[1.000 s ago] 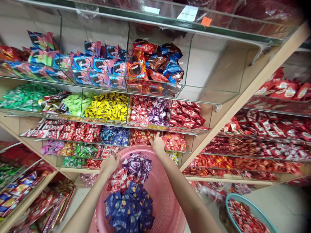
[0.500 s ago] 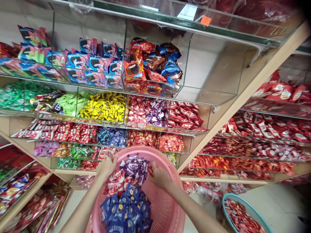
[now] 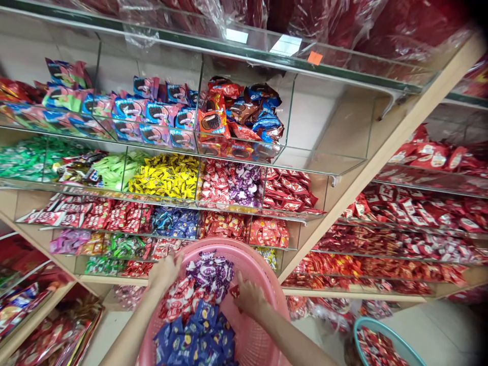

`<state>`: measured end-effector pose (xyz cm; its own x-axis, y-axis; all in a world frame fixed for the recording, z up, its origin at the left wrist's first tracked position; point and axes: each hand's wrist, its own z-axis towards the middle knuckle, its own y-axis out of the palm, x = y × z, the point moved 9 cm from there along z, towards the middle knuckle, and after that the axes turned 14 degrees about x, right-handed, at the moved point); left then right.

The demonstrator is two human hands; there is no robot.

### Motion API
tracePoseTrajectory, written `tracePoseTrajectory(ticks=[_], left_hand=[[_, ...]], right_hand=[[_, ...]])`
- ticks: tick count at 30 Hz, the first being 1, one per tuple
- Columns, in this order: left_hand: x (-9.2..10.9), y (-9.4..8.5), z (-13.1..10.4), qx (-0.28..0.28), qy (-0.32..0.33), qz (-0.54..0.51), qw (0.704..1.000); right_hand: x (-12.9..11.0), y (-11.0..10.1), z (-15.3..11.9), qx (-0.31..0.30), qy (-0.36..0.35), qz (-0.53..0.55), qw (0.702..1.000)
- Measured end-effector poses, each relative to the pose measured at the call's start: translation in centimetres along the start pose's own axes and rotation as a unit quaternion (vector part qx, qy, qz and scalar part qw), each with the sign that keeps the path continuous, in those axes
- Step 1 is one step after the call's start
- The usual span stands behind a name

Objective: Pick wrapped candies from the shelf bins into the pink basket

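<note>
Now, right hand (image 3: 247,299) inside pink basket rim (image 3: 229,245), open room alongside.

Orange sticker (image 3: 314,58) on upper glass shelf (image 3: 244,52), teal basin (image 3: 389,331) holding red packets (image 3: 376,348)

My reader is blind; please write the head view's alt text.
Left hand holding a pink basket by the rim, right hand within its opening, touching a red packet; inside lie purple, red and blue wrapped sweets. Ahead, stocked glass shelves.
</note>
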<state>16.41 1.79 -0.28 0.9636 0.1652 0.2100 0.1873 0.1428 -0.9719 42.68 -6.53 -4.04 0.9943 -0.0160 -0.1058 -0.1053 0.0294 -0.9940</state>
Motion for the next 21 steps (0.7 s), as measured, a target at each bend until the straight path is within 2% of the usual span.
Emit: tracePoseTrajectory(ticks=[2, 5, 7, 9, 14, 21], left_hand=[[0.0, 0.0, 0.0, -0.001, -0.001, -0.003, 1.0], [-0.2, 0.1, -0.1, -0.002, -0.008, -0.005, 1.0], [-0.2, 0.2, 0.0, -0.004, -0.008, -0.004, 1.0], [-0.2, 0.1, 0.0, -0.005, -0.006, -0.005, 1.0], [-0.2, 0.1, -0.1, -0.011, -0.006, -0.014, 1.0], [-0.5, 0.2, -0.2, -0.002, -0.014, -0.024, 1.0]], right_hand=[[0.1, -1.7, 0.7, 0.021, -0.011, 0.008, 1.0], [0.2, -6.0, 3.1, 0.097, -0.01, 0.053, 0.994], [0.6, -8.4, 5.3, 0.13, 0.013, 0.074, 0.989], [1.0, -9.8, 7.7, 0.137, 0.057, 0.084, 0.985], [0.7, -10.5, 12.1, 0.127, 0.129, 0.089, 0.979], [-0.2, -9.8, 14.3, 0.112, 0.146, 0.085, 0.979]])
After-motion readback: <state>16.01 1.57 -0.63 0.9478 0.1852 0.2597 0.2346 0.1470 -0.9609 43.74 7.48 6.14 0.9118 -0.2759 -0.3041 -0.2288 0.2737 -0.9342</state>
